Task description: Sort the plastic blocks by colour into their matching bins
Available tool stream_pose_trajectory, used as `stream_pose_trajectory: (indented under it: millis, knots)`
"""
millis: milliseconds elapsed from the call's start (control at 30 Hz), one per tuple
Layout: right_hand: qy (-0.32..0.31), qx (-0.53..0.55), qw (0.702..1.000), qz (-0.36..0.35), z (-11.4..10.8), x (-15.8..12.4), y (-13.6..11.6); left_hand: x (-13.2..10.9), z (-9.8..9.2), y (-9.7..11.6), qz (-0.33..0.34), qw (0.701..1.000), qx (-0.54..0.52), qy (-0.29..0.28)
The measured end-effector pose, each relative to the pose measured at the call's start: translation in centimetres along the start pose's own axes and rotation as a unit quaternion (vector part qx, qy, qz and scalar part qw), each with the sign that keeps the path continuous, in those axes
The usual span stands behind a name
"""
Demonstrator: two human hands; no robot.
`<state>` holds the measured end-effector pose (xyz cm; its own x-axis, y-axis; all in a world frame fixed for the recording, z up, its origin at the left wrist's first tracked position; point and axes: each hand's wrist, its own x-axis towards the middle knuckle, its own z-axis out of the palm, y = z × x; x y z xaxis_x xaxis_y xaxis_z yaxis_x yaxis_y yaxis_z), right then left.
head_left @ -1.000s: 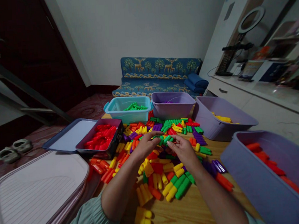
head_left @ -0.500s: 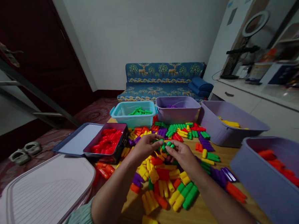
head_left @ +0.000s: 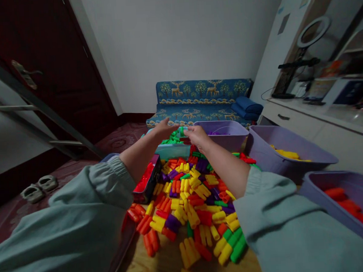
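Note:
My two hands are held out over the light-blue bin (head_left: pixel 173 152) at the far side of the table, with green plastic pieces (head_left: pixel 172 139) inside it. My left hand (head_left: pixel 164 130) has its thumb raised and its fingers stretched towards a small green plastic piece (head_left: pixel 181 131). Whether they touch it I cannot make out. On the other side of that piece, my right hand (head_left: pixel 198 136) pinches it with the fingertips. Below my arms, many loose tube-shaped plastic pieces (head_left: pixel 190 214) in yellow, orange, red, purple and green are spread across the wooden table (head_left: pixel 164 269).
A purple bin (head_left: pixel 227 141) with purple pieces stands beside the blue one. Further right are a bin (head_left: pixel 271 163) with yellow pieces and another (head_left: pixel 319 202) with red-orange ones. A dark box (head_left: pixel 153 182) of red pieces is partly behind my left arm. A patterned sofa (head_left: pixel 195 109) stands beyond.
Both hands have moved forward from above the loose pieces to over the light-blue bin, carrying green plastic. My left thumb has lifted away from it, and the sleeves now show.

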<state>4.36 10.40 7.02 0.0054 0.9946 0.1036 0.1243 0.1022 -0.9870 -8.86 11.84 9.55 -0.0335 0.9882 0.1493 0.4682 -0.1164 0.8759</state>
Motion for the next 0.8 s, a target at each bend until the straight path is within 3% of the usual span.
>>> stream_pose_trajectory:
  millis: [67, 100, 167, 233, 367, 500, 600, 700, 800]
  knots:
    - [0.016, -0.036, 0.999, -0.020, -1.4, -1.4, 1.4, -1.2, 0.9, -1.3, 0.059, 0.994, 0.088, 0.034]
    - [0.022, -0.072, 0.996, -0.052, -2.3, -2.6, 2.3, -2.3, 1.6, -2.0, 0.092, 0.989, 0.112, 0.025]
    - [0.011, -0.151, 0.982, -0.111, -4.2, -5.5, 4.4, -5.1, 2.8, -3.2, 0.140, 0.981, 0.127, -0.048]
    - [-0.013, -0.197, 0.973, -0.121, -5.9, -8.4, 6.2, -8.4, 3.8, -3.5, 0.166, 0.965, 0.141, -0.145]
    - [-0.031, -0.248, 0.962, -0.110, -8.1, -12.3, 9.1, -14.7, 4.0, -1.7, 0.207, 0.907, 0.235, -0.280]
    - [-0.011, -0.262, 0.960, -0.100, -9.2, -13.4, 10.9, -20.0, 3.0, 0.1, 0.221, 0.814, 0.373, -0.386]
    - [0.011, -0.245, 0.965, -0.094, -9.4, -13.6, 12.1, -23.1, 3.2, -0.6, 0.222, 0.753, 0.434, -0.442]
    - [0.011, -0.235, 0.966, -0.104, -9.1, -14.0, 12.9, -25.3, 4.1, -3.0, 0.235, 0.722, 0.471, -0.450]
    - [0.009, -0.252, 0.959, -0.127, -8.9, -14.6, 12.2, -26.2, 4.9, -5.0, 0.228, 0.718, 0.481, -0.449]
